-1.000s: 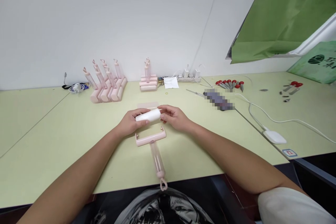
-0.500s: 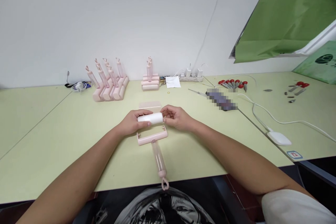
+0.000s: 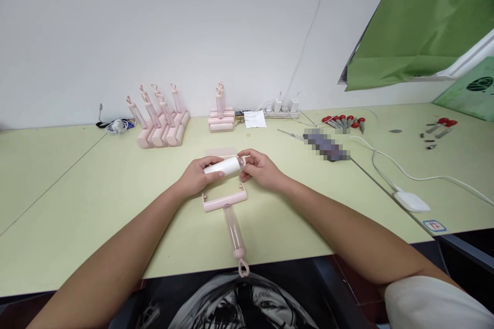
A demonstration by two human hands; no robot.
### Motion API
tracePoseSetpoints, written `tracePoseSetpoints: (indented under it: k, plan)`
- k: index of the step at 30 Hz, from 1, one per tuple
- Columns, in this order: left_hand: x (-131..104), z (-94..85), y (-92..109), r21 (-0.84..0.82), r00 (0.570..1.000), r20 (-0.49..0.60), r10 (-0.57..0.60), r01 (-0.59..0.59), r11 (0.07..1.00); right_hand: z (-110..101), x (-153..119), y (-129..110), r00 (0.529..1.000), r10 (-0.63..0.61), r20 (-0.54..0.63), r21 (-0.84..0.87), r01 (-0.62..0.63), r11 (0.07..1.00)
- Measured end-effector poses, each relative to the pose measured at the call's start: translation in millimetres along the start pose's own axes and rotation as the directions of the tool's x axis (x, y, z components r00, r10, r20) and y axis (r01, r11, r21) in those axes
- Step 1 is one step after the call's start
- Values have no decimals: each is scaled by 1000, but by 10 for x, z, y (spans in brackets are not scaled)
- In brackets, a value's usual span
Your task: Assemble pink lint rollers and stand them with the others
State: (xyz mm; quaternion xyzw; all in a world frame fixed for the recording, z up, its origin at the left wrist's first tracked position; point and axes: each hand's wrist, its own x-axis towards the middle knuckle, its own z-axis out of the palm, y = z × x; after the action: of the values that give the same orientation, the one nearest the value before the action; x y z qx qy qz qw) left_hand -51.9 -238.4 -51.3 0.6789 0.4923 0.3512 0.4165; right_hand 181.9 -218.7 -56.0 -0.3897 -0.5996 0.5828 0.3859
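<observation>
My left hand [image 3: 196, 175] is wrapped round a white lint roller refill [image 3: 226, 166], thumb along its near side. The fingers of my right hand [image 3: 261, 168] are closed on the roll's right end, where a pinkish ring shows. The roll is slightly tilted, its right end higher. Just nearer to me lies a pink lint roller handle [image 3: 233, 229], its bare frame [image 3: 225, 201] facing away from me and its heart-shaped loop at the table's front edge. Behind the roll is a pale pink cover [image 3: 221, 152], partly hidden by my hands.
Several pink lint rollers [image 3: 162, 128] stand at the back left, with more [image 3: 221, 118] at the back centre. A power strip [image 3: 281, 114], a white paper [image 3: 255, 119], red-handled tools [image 3: 343, 122] and a blurred dark object [image 3: 325, 145] lie to the right. A white cable runs to a white device [image 3: 411, 201].
The white roll has tipped, its right end rising and moving slightly away from me. My right hand has shifted with it, and the roll's end now shows between the fingers.
</observation>
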Motion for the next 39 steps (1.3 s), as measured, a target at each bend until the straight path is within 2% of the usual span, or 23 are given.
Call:
tracePoseSetpoints:
  k: [4,6,7,8,10,12,13,15,17,19,21,23,25,27,29,34,37,39]
  plan:
    - [9,13,-1,9,1000,-2,-29,29,1000,-26,5,-86,970,237,-50,268,-215,939]
    - [12,12,-2,11,1000,-12,-28,28,1000,-77,22,-93,954,292,-67,306,-259,916]
    - [13,9,-5,14,999,-17,-27,27,1000,-108,34,-83,951,294,-96,270,-260,927]
    - [14,6,-8,17,999,-22,-29,29,999,-140,49,-64,951,275,-142,195,-246,950]
    - [14,-1,-15,17,999,-27,-30,31,999,-205,76,-14,959,162,-234,-61,-181,982]
    - [11,-4,-17,-1,999,-24,-37,37,999,-263,95,31,966,36,-257,-325,-122,938]
    - [9,-3,-16,-22,999,-20,-50,49,999,-287,100,47,968,15,-250,-409,-120,905]
    - [5,3,-9,-87,996,0,-90,90,992,-321,105,59,968,65,-243,-469,-175,866]
    - [4,15,2,-167,993,18,-117,119,979,-341,104,49,954,156,-257,-445,-260,857]
    - [7,27,12,-240,992,20,-124,125,963,-349,99,23,946,171,-274,-433,-280,857]
    - [12,36,21,-304,991,9,-131,127,944,-338,84,-7,950,64,-304,-473,-209,856]
    - [15,40,29,-363,991,3,-134,126,923,-295,56,-34,944,-108,-312,-518,-74,852]
    - [12,40,43,-410,992,8,-127,119,904,-214,11,-49,947,-193,-256,-473,51,880]
    - [0,41,65,-435,993,28,-117,118,893,-109,-42,-55,977,-168,-132,-330,117,937]
    - [-15,45,90,-439,992,55,-114,126,890,-14,-86,-59,990,-136,-31,-193,128,973]
    - [-35,81,122,-444,988,113,-109,149,883,58,-95,-74,985,-173,3,-6,173,985]
    - [-38,109,137,-456,989,126,-82,131,880,50,-74,-60,982,-158,100,-7,160,987]
    - [-43,121,153,-450,985,151,-87,147,881,48,-70,-47,978,-187,92,-37,191,981]
